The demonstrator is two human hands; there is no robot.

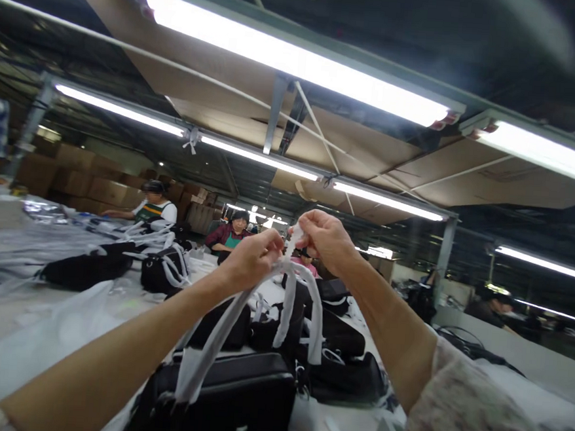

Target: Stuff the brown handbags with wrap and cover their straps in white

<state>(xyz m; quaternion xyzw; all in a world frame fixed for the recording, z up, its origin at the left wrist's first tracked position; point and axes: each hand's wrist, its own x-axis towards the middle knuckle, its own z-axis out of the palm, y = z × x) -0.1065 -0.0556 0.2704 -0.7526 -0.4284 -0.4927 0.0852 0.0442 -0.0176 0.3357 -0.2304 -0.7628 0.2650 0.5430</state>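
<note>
A black bag (250, 397) stands in front of me on the work table. Its handle (217, 335), wrapped in white, rises in an arch. My left hand (255, 259) is closed at the top of this arch, its fingertips partly hidden. Close beside it, my right hand (328, 241) pinches the upper end of a white strip (291, 242) with thumb and fingers. The strip runs down to the top of the handle, and a white length hangs below it. Whether the two are one piece I cannot tell.
More black bags (338, 376) with white-wrapped handles lie behind and to the left. Thin white wrapping (63, 331) covers the table's left side. Several people sit or stand farther back, one in a green apron (238, 240). Tube lights (298, 59) hang overhead.
</note>
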